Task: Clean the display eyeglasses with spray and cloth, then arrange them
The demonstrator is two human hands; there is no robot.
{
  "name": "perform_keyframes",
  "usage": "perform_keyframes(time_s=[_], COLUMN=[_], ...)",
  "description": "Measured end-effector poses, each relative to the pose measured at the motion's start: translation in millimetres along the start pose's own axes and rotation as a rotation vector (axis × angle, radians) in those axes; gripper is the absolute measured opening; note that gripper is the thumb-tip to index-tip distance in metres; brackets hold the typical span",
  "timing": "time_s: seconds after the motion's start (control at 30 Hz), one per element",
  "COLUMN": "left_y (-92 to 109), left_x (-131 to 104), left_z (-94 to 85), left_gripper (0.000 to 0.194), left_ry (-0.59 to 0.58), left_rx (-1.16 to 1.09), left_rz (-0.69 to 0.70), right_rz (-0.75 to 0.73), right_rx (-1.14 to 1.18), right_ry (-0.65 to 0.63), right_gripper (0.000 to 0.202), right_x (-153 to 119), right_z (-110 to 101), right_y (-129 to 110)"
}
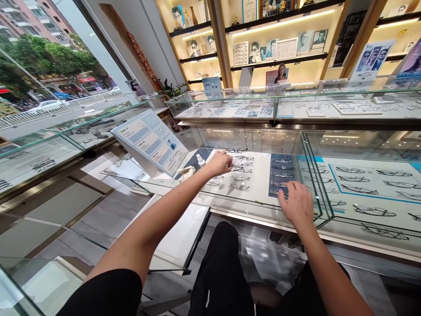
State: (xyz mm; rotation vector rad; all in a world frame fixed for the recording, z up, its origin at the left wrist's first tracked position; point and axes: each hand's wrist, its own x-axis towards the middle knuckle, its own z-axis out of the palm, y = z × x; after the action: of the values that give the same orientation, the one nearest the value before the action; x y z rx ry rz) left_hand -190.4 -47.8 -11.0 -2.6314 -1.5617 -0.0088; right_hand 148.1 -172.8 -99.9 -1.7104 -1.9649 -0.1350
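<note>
My left hand (221,163) reaches over the glass showcase (253,202), its fingers curled beside a dark pair of glasses (237,150). Whether the fingertips grip anything is too small to tell. Rows of glasses (240,177) lie on the white surface below and right of that hand. My right hand (297,202) rests at the showcase's near edge with its fingers spread, holding nothing. Just beyond it is a dark tray (272,173) bearing several glasses. A small white bottle (200,160) and a beige cloth (186,174) are left of my left hand.
A tilted printed sign (151,142) stands at the showcase's left end. More glasses (375,210) lie in the right-hand section. Another glass display counter (226,109) runs behind, before lit shelves (276,48). An open drawer (184,232) is below left. A window is at the left.
</note>
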Motion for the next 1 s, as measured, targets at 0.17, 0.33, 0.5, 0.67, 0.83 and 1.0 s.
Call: perform_keyframes(time_s=[0.17,0.33,0.5,0.67,0.83,1.0], left_y=[16.3,39.5,37.0,-23.3,-115.4,-185.2], left_x=[-54.8,-145.1,-220.8,-243.9,-238.4,-226.7], left_z=[-29.3,-47.8,-10.5,45.2,86.5,116.6], left_gripper=[0.010,0.005,0.012,0.012,0.005,0.012], left_ry=[0.035,-0.136,-0.442,-0.513,-0.379,-0.188], left_rx=[-0.041,-0.317,-0.549,-0.389,-0.237,-0.241], left_rz=[0.065,0.093,0.030,-0.089,-0.222,-0.405], right_rz=[-0.003,-0.016,-0.026,-0.030,-0.039,-0.039], right_rx=[-0.014,-0.032,-0.035,-0.033,-0.041,-0.090], right_ry=[0.002,0.009,0.017,0.006,0.013,0.037], right_gripper=[0.033,0.034,0.035,0.038,0.039,0.036], right_x=[-1.1,-2.9,-3.3,-3.8,-3.4,-3.9], right_z=[2.0,1.2,1.9,1.6,2.4,3.3], right_y=[2.9,4.5,6.5,8.6,11.2,11.3])
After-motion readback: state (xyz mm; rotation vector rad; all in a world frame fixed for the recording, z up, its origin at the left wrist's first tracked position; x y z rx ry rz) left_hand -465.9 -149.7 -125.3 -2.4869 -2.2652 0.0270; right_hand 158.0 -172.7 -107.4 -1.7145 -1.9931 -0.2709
